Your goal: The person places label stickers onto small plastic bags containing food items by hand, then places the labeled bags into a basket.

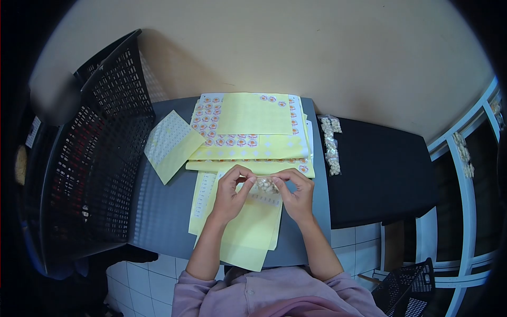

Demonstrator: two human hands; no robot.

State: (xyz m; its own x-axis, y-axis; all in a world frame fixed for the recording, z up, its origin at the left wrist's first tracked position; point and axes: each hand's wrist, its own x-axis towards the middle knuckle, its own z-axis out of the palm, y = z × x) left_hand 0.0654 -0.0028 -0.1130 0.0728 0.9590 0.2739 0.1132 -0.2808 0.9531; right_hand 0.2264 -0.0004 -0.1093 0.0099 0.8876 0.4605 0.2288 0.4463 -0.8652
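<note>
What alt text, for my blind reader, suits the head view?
A left hand and right hand pinch a clear plastic bag of pale pieces above yellow paper sheets on a grey table, near a large black perforated basket.

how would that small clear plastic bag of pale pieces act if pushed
The small clear plastic bag of pale pieces probably flexes, since its plastic looks thin. It could shift unevenly, holding separate lumps. It seems light, as fingertips alone pinch it.
</note>
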